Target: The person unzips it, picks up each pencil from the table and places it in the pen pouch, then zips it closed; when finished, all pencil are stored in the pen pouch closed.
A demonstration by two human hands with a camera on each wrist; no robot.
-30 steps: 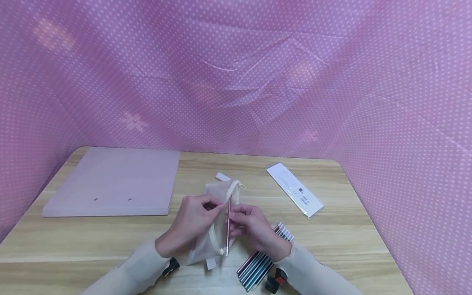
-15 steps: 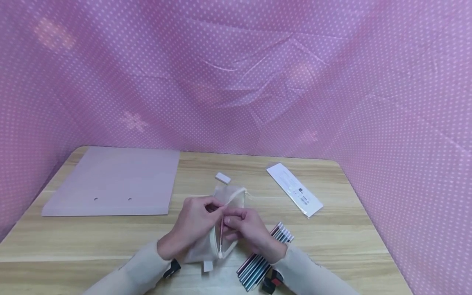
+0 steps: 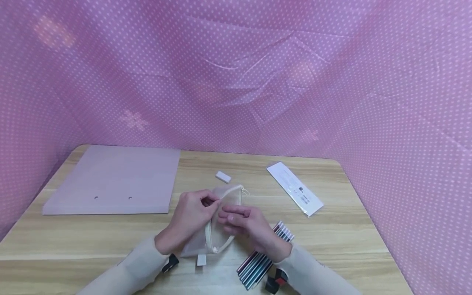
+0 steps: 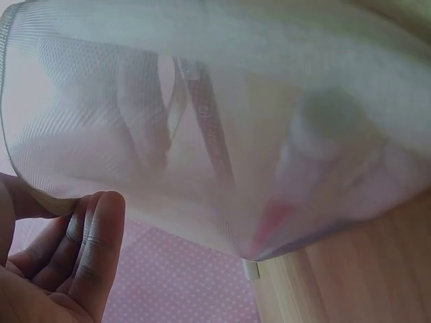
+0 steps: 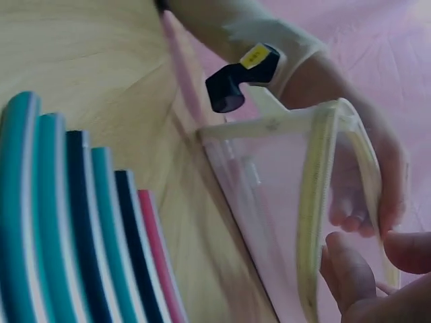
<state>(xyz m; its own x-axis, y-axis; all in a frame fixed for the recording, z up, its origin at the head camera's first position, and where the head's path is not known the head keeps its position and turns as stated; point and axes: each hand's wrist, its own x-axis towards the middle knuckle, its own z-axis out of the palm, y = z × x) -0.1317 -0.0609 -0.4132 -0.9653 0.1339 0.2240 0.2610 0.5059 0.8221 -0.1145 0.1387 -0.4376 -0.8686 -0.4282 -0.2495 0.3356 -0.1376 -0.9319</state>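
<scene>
Two hands at a sheer zip pouch, mouth gaping, on a wood-grain table.
L hand pinches pouch rim btwn thumb & fingers. R hand is at pouch mouth, fingers loosely extended, thumb apart. Inside pouch, seen thru its sheer wall: a slanted dark red pencil, plus pale items too blurry to ID. Right of pouch, near side, partly hidden by R wrist: row of pencils, mostly teal & navy. Just beyond pouch: small white block. Beyond & right of pouch: flat white packet w/ printed label. Left of pouch, well apart: pale pink folder w/ 2 holes. Behind pouch: pink dotted cloth.
</scene>
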